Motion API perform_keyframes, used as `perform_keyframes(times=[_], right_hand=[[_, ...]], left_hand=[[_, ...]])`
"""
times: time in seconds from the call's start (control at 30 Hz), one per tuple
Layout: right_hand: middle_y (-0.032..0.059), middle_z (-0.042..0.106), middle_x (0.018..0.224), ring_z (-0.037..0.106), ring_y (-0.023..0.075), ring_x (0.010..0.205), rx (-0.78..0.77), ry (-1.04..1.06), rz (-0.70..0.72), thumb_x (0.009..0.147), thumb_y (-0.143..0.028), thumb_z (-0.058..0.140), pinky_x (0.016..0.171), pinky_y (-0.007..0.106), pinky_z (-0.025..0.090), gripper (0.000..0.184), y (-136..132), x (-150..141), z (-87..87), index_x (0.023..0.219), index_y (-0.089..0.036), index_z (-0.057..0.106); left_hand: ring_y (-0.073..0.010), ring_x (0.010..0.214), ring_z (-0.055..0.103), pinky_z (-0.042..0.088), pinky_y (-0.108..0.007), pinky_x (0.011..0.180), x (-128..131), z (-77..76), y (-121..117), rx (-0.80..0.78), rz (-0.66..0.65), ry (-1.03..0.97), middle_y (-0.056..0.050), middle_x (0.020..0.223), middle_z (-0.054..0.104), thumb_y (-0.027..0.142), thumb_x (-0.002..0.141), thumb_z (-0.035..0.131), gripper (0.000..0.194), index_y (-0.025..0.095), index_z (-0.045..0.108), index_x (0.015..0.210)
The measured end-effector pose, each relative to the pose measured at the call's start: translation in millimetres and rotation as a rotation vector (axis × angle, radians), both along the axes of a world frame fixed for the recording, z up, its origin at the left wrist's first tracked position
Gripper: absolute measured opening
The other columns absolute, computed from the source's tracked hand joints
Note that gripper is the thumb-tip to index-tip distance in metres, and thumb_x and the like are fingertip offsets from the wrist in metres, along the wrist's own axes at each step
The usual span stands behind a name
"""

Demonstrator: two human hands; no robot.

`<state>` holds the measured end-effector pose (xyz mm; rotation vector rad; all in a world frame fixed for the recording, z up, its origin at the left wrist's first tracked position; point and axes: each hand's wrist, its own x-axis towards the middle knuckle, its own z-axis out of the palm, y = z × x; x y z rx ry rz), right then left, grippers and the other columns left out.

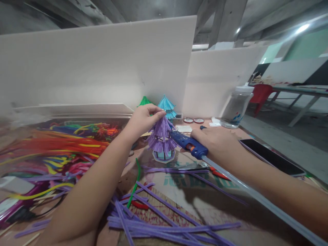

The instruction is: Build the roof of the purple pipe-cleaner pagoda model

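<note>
Pinching a fuzzy, tiered purple pagoda [162, 132], left fingers [159, 116] at its tip.

Model pagoda [162, 145] mid-surface [220, 213]: purple roof tiers, pale-blue base panels, whitish base rim. Glue gun [188, 143]: blue body, orange detail; glue stick [256, 197] translucent whitish. Toward far edge of surface: bright-green roof [145, 100], sky-blue tiered pagoda [166, 103]. Near edge: purple pipe cleaners [166, 225], one green pipe cleaner [137, 179] across them. Scissors [204, 165]: silver blades, red handles. Left edge: mixed pipe cleaners [71, 141], orange-red, yellow, blue, pink. Surface: teal printed characters, reddish scribbles. Right edge: phone [271, 157], black screen. Far right corner: clear bottle [234, 107], white cap, blue-and-red print.
</note>
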<state>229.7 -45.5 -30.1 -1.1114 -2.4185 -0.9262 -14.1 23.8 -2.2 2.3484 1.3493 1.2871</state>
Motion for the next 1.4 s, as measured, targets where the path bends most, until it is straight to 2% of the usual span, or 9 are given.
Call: perform_keyframes(times=[0.27, 0.57, 0.73, 1.07, 1.23, 1.4], right_hand=[[0.0037, 0.063, 0.068, 0.057, 0.0196, 0.061, -0.061, 0.009, 0.007, 0.082, -0.02, 0.054, 0.055, 0.027, 0.023, 0.008, 5, 5, 0.6, 0.09, -0.018, 0.055], [0.0023, 0.061, 0.064, 0.055, 0.0189, 0.057, -0.049, 0.018, 0.048, 0.085, -0.023, 0.054, 0.054, 0.028, 0.021, 0.007, 4, 6, 0.4, 0.09, -0.019, 0.055], [0.0033, 0.061, 0.063, 0.054, 0.0186, 0.057, -0.044, 0.057, 0.045, 0.088, -0.021, 0.048, 0.054, 0.028, 0.02, 0.009, 3, 4, -0.1, 0.091, -0.018, 0.056], [0.004, 0.064, 0.07, 0.057, 0.0188, 0.06, -0.079, 0.036, 0.022, 0.085, -0.024, 0.056, 0.054, 0.027, 0.023, 0.008, 1, 6, 2.5, 0.091, -0.019, 0.056], [0.0048, 0.064, 0.071, 0.056, 0.0199, 0.061, -0.115, 0.07, -0.051, 0.088, -0.034, 0.057, 0.054, 0.027, 0.023, 0.015, -1, 3, 4.3, 0.089, -0.019, 0.059], [0.0053, 0.066, 0.074, 0.059, 0.0193, 0.067, -0.209, 0.183, 0.039, 0.09, -0.054, 0.056, 0.057, 0.027, 0.03, 0.036, -4, 0, 12.7, 0.086, -0.019, 0.062]], left_hand=[[-0.0207, 0.086, 0.065, 0.047, -0.032, 0.084, 0, 0.5, -1, -0.018, -0.008, -0.003, -0.008, 0.096, 0.073, 0.041, 0.086, 0.059, 0.032, 0.014, 0.075, 0.09], [-0.0208, 0.087, 0.065, 0.047, -0.032, 0.085, 0, 0.3, 1, -0.019, -0.007, -0.007, -0.008, 0.096, 0.073, 0.041, 0.086, 0.059, 0.031, 0.014, 0.075, 0.088], [-0.0208, 0.088, 0.065, 0.047, -0.032, 0.085, 0, 0.2, 1, -0.009, -0.012, -0.001, -0.008, 0.096, 0.073, 0.04, 0.086, 0.059, 0.029, 0.015, 0.074, 0.087], [-0.021, 0.088, 0.064, 0.047, -0.032, 0.084, 0, 0.3, 0, -0.009, -0.017, 0.002, -0.008, 0.096, 0.073, 0.041, 0.085, 0.059, 0.03, 0.015, 0.074, 0.086], [-0.0211, 0.087, 0.065, 0.047, -0.032, 0.084, 0, 0.2, 0, -0.021, -0.012, -0.001, -0.008, 0.096, 0.073, 0.041, 0.085, 0.059, 0.03, 0.015, 0.074, 0.087], [-0.0207, 0.088, 0.065, 0.047, -0.032, 0.084, -1, -0.2, 1, -0.001, -0.039, -0.006, -0.008, 0.095, 0.073, 0.04, 0.086, 0.059, 0.029, 0.015, 0.074, 0.086]])
